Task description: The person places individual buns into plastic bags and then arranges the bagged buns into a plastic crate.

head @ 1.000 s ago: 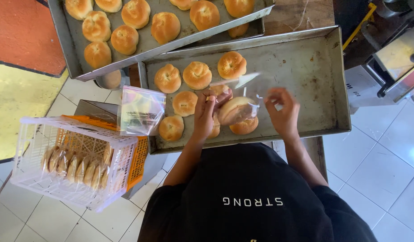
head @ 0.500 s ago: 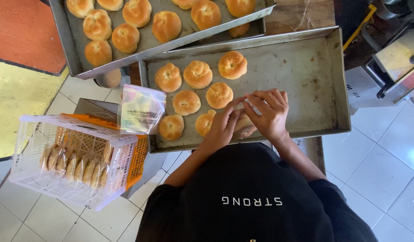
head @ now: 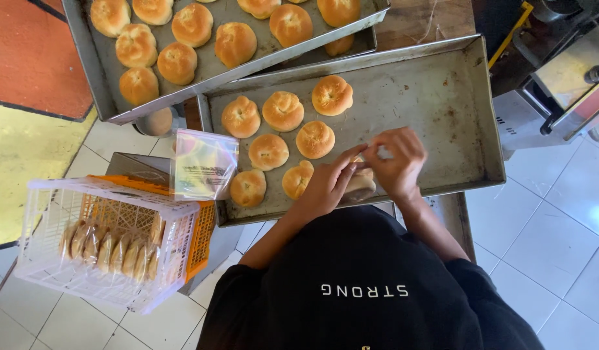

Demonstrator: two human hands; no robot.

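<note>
My left hand (head: pixel 326 183) and my right hand (head: pixel 396 161) meet over the near edge of a metal baking tray (head: pixel 442 104). Between them they hold a bun in a clear plastic bag (head: pixel 362 184), fingertips pinching the bag's top. Loose golden buns (head: pixel 283 111) lie in a cluster on the left half of the tray; the nearest one (head: pixel 298 179) touches my left wrist. The bagged bun is mostly hidden by my fingers.
A second tray (head: pixel 92 78) full of buns overlaps the first at the upper left. A stack of clear bags (head: pixel 204 163) rests on an orange crate (head: pixel 199 236). A white plastic basket (head: pixel 111 243) holds several bagged buns. A metal machine (head: pixel 559 78) stands at the right.
A second ago my hands were apart, sliding a bun into the bag. They have come together and now pinch the bag's top closed over the bun.
</note>
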